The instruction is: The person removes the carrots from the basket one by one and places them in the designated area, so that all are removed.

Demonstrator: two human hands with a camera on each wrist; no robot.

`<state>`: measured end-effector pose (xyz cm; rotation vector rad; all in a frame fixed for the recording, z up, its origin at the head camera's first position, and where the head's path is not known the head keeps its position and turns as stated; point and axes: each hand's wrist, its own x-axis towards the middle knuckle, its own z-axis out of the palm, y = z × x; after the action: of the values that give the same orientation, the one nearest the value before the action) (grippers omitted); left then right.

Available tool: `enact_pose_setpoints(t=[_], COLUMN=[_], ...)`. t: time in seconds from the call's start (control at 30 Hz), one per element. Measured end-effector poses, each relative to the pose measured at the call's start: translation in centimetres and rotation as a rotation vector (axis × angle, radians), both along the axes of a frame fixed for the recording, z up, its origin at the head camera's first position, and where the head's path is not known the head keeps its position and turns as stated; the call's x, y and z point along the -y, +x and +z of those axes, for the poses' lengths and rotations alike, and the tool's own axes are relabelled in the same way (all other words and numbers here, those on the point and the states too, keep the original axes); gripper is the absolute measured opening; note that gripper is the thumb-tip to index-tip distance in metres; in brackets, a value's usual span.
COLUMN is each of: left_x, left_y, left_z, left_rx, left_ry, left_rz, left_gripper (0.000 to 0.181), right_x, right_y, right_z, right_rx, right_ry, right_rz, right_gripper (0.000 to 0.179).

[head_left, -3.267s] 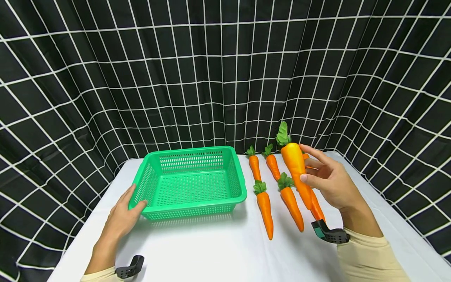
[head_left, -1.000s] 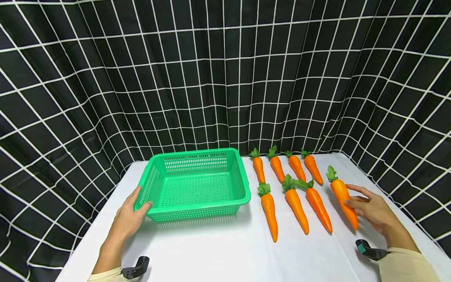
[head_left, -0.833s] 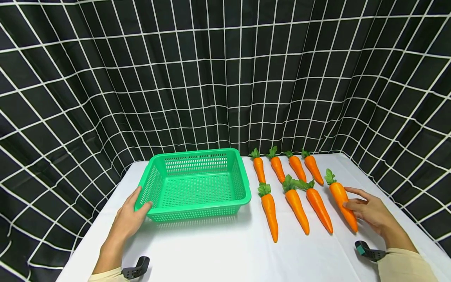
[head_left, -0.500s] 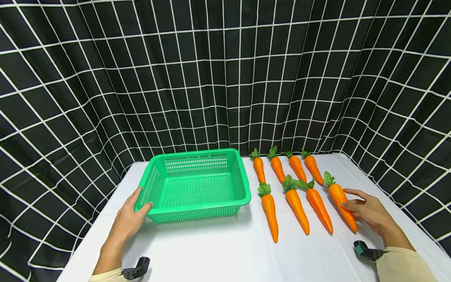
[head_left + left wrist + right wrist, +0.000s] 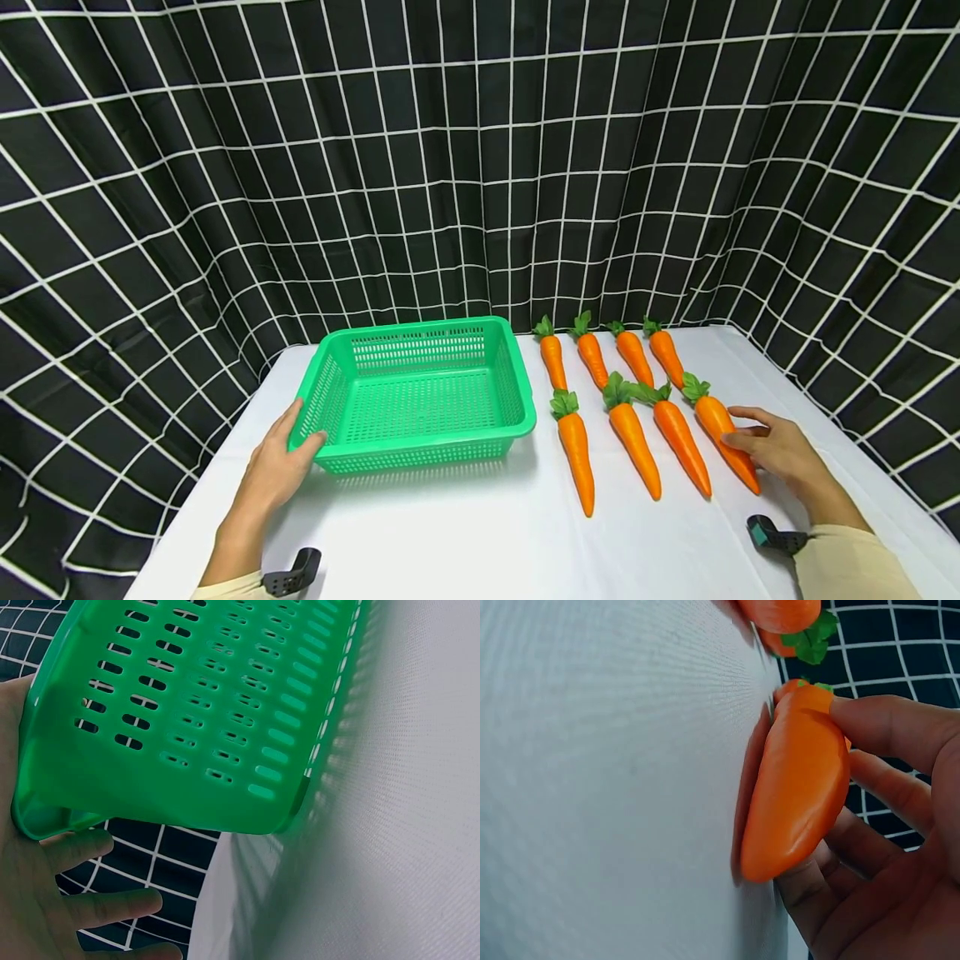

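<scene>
My right hand holds the rightmost carrot of the front row from its right side. The thumb lies on the carrot's upper side and the fingers are beyond it. In the right wrist view that carrot sits low against the white cloth, its tip toward me. My left hand grips the near left corner of a green plastic basket, thumb over the rim. In the left wrist view, several fingers of this hand extend spread below the basket's corner. The basket has nothing in it.
Several more carrots, such as the near one and the far one, lie in two rows right of the basket, leaves pointing away. A black curtain with white grid lines surrounds the white table.
My right hand set a carrot down at the right end of the front row, then slid it left toward its neighbour. Another carrot was placed before that. My left hand stays on the basket.
</scene>
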<state>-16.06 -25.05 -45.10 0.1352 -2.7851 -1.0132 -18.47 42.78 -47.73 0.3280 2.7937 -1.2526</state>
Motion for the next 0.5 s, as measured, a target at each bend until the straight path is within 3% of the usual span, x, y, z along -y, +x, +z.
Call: enact_pose_setpoints(t=[0.33, 0.5], left_x=[-0.21, -0.18], left_y=[0.18, 0.12], left_z=[0.30, 0.28], left_rx=[0.051, 0.043], left_ry=[0.015, 0.016], left_rz=[0.006, 0.003], left_gripper=[0.077, 0.077], right_x=[0.08, -0.15], right_y=[-0.19, 0.01], right_z=[0.03, -0.08], right_rx=[0.008, -0.002], right_ry=[0.022, -0.005], right_rz=[0.008, 0.005], right_gripper=[0.081, 0.083])
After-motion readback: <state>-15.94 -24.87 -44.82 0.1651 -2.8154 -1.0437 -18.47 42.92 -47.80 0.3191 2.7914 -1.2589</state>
